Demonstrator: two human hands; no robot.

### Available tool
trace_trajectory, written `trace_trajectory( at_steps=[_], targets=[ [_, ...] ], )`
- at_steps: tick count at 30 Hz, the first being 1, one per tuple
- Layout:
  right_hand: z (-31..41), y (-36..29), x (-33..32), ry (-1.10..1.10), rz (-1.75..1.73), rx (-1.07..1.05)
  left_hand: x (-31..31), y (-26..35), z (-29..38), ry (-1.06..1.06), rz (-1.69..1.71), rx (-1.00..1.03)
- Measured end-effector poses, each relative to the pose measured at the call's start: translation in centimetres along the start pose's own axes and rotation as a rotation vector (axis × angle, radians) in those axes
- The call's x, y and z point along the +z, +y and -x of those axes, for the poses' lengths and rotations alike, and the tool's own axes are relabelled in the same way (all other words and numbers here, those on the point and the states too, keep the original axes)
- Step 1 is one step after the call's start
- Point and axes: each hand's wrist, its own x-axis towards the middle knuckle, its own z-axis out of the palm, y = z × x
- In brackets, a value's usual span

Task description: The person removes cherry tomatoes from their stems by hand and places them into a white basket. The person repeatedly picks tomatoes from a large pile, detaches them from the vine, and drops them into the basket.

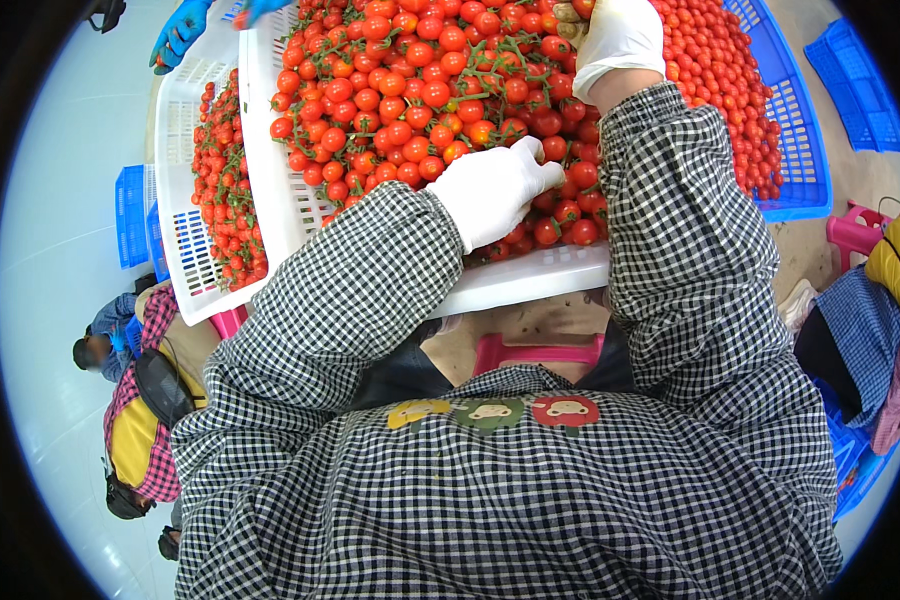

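My left hand (499, 187), in a white glove, reaches over the near part of a white plastic crate (532, 281) heaped with cherry tomatoes (397, 105), many on green stems. Its thumb and forefinger are at the tomatoes; whether they grip one I cannot tell. My right hand (619, 37), in a white glove with stained fingertips, is farther away at the crate's right side. A red cherry tomato (583, 7) shows at its fingers, partly cut off by the picture's edge. Green tomato stems (499, 71) lie on the heap between the hands.
To the right stands a blue plastic crate (802, 142) of loose cherry tomatoes. A second white crate (202, 304) with stemmed tomatoes is at the left. A co-worker's blue-gloved hand (180, 34) is at the upper left. Pink stools (540, 352) and seated people are nearby.
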Motion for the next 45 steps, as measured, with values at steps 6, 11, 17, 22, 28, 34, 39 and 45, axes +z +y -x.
trace_trajectory(
  at_steps=[6, 11, 17, 22, 28, 34, 39, 45],
  targets=[
    [0.2, -0.1, 0.2, 0.018, 0.051, 0.023, 0.0, 0.6, -0.7, -0.046, 0.03, -0.034],
    [0.0, 0.0, 0.1, 0.005, 0.051, 0.045, 0.4, 0.5, -0.5, -0.005, 0.014, -0.044],
    [-0.2, 0.3, 0.0, -0.022, 0.065, 0.025, 0.4, 0.0, -0.2, 0.043, 0.08, -0.049],
    [0.2, 0.1, 0.1, -0.019, 0.059, 0.017, -2.0, -1.7, 1.9, 0.302, 0.275, 0.039],
    [0.5, -0.1, 0.3, -0.017, 0.071, 0.025, -6.3, -6.2, 11.9, 0.719, 0.324, -0.266],
    [0.1, 0.2, 0.0, -0.02, 0.077, 0.004, -10.0, -14.5, 23.9, 1.023, -0.136, -0.707],
    [0.3, 0.1, 0.0, -0.076, 0.039, -0.009, -10.4, -18.5, 26.2, 0.55, -0.556, -1.414],
    [0.8, 0.0, 0.3, -0.125, 0.022, -0.007, -5.1, -6.9, 15.4, 0.563, 0.133, -0.543]
  ],
)
